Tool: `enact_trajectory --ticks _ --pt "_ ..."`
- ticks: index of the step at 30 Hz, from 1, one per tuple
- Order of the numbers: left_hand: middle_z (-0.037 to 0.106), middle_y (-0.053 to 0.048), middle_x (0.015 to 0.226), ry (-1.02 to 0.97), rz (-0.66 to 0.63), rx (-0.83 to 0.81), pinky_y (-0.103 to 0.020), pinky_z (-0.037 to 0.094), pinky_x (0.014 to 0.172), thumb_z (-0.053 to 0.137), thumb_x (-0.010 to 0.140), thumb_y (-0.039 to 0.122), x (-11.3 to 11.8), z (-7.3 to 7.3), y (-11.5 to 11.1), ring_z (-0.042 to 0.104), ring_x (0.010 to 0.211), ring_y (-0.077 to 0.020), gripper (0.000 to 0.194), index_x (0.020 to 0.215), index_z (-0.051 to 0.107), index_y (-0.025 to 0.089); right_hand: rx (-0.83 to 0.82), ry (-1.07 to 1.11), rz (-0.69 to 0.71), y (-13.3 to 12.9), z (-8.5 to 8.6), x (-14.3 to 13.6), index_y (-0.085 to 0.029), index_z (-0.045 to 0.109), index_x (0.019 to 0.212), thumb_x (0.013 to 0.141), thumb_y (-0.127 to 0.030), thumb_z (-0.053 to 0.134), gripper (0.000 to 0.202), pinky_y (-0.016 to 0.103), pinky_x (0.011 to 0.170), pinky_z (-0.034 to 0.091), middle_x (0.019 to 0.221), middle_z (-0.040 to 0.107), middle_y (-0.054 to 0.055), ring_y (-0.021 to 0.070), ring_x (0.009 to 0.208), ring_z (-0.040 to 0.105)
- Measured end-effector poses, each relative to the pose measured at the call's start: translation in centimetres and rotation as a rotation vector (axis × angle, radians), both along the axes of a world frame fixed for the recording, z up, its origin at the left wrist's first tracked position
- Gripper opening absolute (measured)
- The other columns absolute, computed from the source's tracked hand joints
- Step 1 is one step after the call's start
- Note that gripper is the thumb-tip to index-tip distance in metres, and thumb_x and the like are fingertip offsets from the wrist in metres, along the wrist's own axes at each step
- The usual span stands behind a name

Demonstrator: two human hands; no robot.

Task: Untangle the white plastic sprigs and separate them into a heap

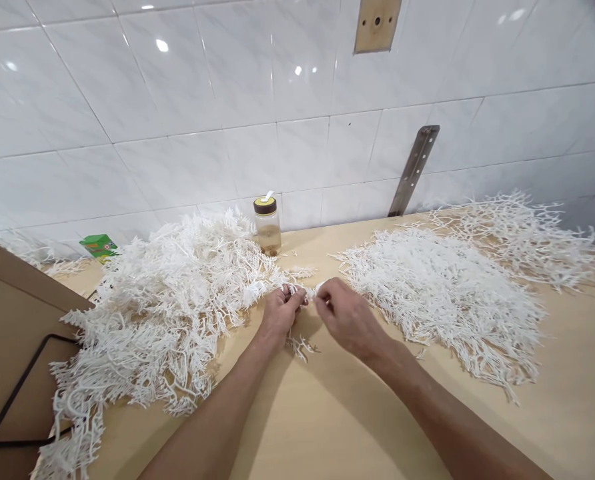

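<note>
On the pale wooden counter [327, 427], the left hand [279, 313] and right hand [345, 315] meet near the middle, each grip pinched on a small white branched plastic sprue piece [305, 293] held between them; a loose fragment [301, 347] lies just under the left wrist. At nine o'clock spreads a tall tangled heap of white sprues [167, 313], apparently unprocessed. At three o'clock lies a flatter spread pile [437, 293], seemingly already handled. Judging by sizes, roughly half remains. At twelve o'clock stands a clear jar with brown lid [267, 227], against the white tiled wall [227, 100].
</note>
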State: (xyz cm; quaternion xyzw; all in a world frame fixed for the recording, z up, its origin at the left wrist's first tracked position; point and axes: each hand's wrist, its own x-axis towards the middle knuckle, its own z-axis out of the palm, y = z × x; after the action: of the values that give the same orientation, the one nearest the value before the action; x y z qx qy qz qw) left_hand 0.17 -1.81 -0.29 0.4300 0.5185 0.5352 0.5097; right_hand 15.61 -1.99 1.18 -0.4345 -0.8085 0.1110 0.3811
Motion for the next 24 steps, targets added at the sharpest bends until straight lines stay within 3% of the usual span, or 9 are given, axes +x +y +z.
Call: enact_trajectory --ticks 3,6,9,12,16,19,24 --pt "0.054 0.002 0.056 -0.114 -0.074 -0.036 -0.021 0.021 0.043 0.075 0.067 0.045 -0.2 0.5 -0.1 0.035 0.045 -0.0056 0.034 0.067 0.058 0.015 0.034 0.042 -0.216 1.4 0.3 2.3 -0.020 0.051 0.082 0.088 -0.021 0.049 0.006 0.028 0.063 0.040 0.074 0.059 0.003 0.0160 0.064 0.054" --pt "0.064 -0.003 0.070 -0.205 -0.084 -0.046 -0.021 0.027 0.046 0.076 0.064 0.042 -0.4 0.8 -0.1 0.045 0.052 -0.0080 0.033 0.068 0.059 0.015 0.036 0.022 -0.347 2.7 -0.1 4.6 -0.020 0.055 0.084 0.086 -0.022 0.050 0.006 0.030 0.066 0.041 0.073 0.062 0.003 0.0178 0.064 0.056" --pt "0.062 -0.004 0.067 -0.275 -0.090 -0.043 -0.023 0.033 0.050 0.075 0.063 0.040 -0.5 1.1 -0.1 0.050 0.056 -0.0109 0.031 0.070 0.059 0.015 0.068 -0.004 -0.482 3.7 -0.5 6.4 -0.019 0.058 0.087 0.083 -0.021 0.049 0.010 0.033 0.067 0.042 0.083 0.066 0.008 0.0205 0.068 0.058" --pt "0.051 -0.001 0.057 -0.319 -0.112 -0.017 -0.026 0.035 0.052 0.070 0.064 0.036 -0.5 1.3 -0.2 0.045 0.054 -0.0113 0.024 0.064 0.056 0.016 0.077 0.020 -0.555 4.0 -0.4 7.1 -0.018 0.060 0.092 0.082 -0.023 0.051 0.015 0.036 0.071 0.044 0.096 0.067 0.012 0.0209 0.070 0.060" --pt "0.031 0.002 0.049 -0.379 -0.154 0.046 -0.029 0.033 0.051 0.060 0.066 0.031 -0.8 1.7 -0.3 0.032 0.049 -0.0106 0.029 0.048 0.040 0.020 -0.112 0.108 -0.399 3.5 0.0 5.9 -0.019 0.062 0.093 0.085 -0.029 0.052 0.016 0.033 0.070 0.047 0.081 0.069 0.007 0.0184 0.065 0.062" --pt "0.024 0.003 0.047 -0.377 -0.166 0.062 -0.029 0.030 0.049 0.059 0.068 0.033 -0.9 1.9 -0.4 0.027 0.047 -0.0105 0.035 0.045 0.036 0.021 -0.301 0.141 -0.235 2.3 0.1 3.8 -0.020 0.063 0.086 0.083 -0.031 0.054 0.014 0.029 0.063 0.048 0.076 0.069 0.004 0.0175 0.066 0.063" --pt "0.018 0.004 0.044 -0.359 -0.170 0.040 -0.028 0.024 0.045 0.061 0.077 0.043 -0.9 2.1 -0.4 0.022 0.043 -0.0095 0.051 0.043 0.028 0.022 -0.714 0.184 0.268 -0.3 0.5 1.3 -0.020 0.067 0.084 0.084 -0.035 0.053 0.020 0.021 0.041 0.042 0.059 0.060 -0.001 0.0114 0.047 0.053"
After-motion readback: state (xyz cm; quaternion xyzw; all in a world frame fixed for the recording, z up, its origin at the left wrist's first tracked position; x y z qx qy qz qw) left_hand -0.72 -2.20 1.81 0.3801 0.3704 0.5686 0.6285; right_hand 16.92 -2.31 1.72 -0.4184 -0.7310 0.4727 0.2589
